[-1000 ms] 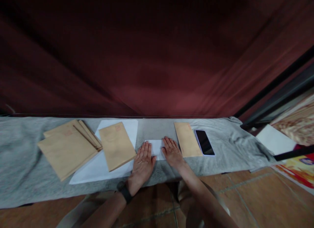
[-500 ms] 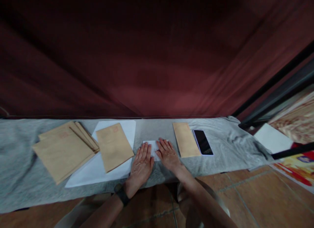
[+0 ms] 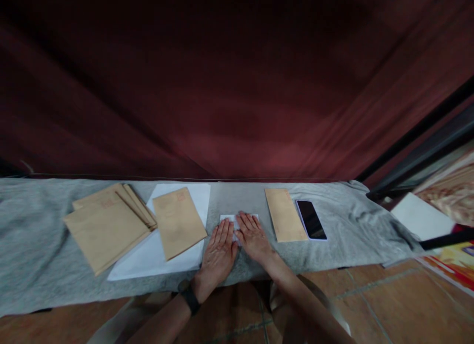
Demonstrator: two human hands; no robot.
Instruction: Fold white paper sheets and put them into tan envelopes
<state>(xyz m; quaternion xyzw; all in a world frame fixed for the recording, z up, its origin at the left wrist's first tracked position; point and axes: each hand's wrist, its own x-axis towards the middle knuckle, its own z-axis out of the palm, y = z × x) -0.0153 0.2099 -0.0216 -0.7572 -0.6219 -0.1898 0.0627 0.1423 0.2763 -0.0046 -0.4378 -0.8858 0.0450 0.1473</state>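
Overhead, a dark red curtain (image 3: 237, 87) fills the upper view and hangs down to the far edge of the tabletop (image 3: 37, 245), which is draped in a wrinkled grey cloth. Terracotta floor tiles (image 3: 388, 309) show along the near edge.

Landmark: small folded white paper (image 3: 237, 219), lying flat near the middle of the cloth. Both hands rest on it, palms down, fingers extended and flat, gripping nothing. Left hand (image 3: 218, 252) covers its near left part; right hand (image 3: 254, 237) covers its right part, and the two hands touch at the thumb side. A dark wristband (image 3: 189, 297) sits on the left wrist.

Left of the folded paper: one brown envelope (image 3: 178, 223) lying on a large white sheet (image 3: 155, 252). Further left, a fanned stack of brown envelopes (image 3: 107, 225), partly overlapping the white sheet's corner.

Right of the folded paper: a single brown envelope (image 3: 283, 214), apart from the right hand, with a dark-screened phone (image 3: 311, 219) just beside its right edge.

Open cloth: a bare strip beyond the folded paper up to the curtain, a wide bare stretch at the far left, and rumpled bare cloth right of the phone out to the table's right end. A dark metal frame (image 3: 418, 136) runs diagonally past that end.
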